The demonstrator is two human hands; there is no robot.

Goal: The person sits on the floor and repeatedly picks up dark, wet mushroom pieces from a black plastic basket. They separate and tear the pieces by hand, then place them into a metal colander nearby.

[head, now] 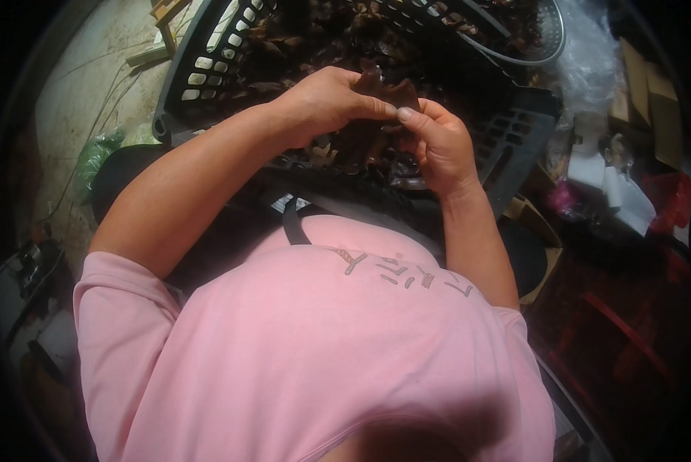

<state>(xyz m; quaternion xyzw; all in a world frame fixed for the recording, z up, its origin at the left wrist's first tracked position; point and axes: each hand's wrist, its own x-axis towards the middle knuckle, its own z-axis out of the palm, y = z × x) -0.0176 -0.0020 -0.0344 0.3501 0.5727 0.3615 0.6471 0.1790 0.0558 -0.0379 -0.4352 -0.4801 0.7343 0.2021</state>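
Observation:
My left hand (329, 103) and my right hand (445, 143) meet over a large black plastic crate (169, 98). Between their thumbs and fingers they grip one thin, dark brown piece of what looks like wood ear fungus (374, 84). The thumb tips almost touch at its lower edge. More glossy brown fungus (299, 43) fills the crate below and beyond the hands. Some of the held piece is hidden behind my fingers.
A perforated metal colander (553, 32) with more brown pieces sits at the crate's far right. Clear plastic sheeting (588, 63) and cardboard (663, 110) lie to the right. Leftward are a green plastic bag (101, 153) and a cable on the concrete floor (74, 92).

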